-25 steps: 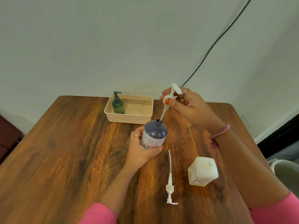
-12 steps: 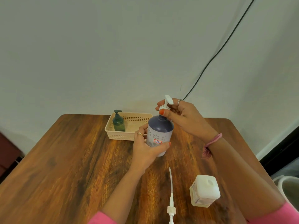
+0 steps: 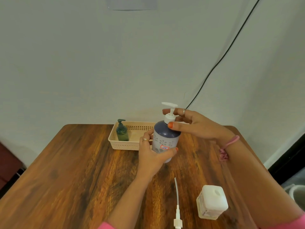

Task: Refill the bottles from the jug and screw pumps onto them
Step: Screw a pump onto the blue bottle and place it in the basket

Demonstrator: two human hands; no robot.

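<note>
From the head camera, we have the purple bottle (image 3: 165, 139) gripped around its body in our left hand (image 3: 152, 156), fingers closed on it. Our right hand (image 3: 194, 124) pinches the collar of the white pump (image 3: 170, 113) sitting in the bottle's neck, other fingers spread loosely. We judge it seated but not yet screwed tight.

Beyond our left fingers, a green bottle (image 3: 122, 132) with its pump on stands in the basket (image 3: 132, 145): seemingly finished. Nearer us than our hands, a spare pump (image 3: 177, 210) lies beside the open white container (image 3: 212, 202); it still needs that pump.

We count three pumps, two bottles, one container, one basket.
</note>
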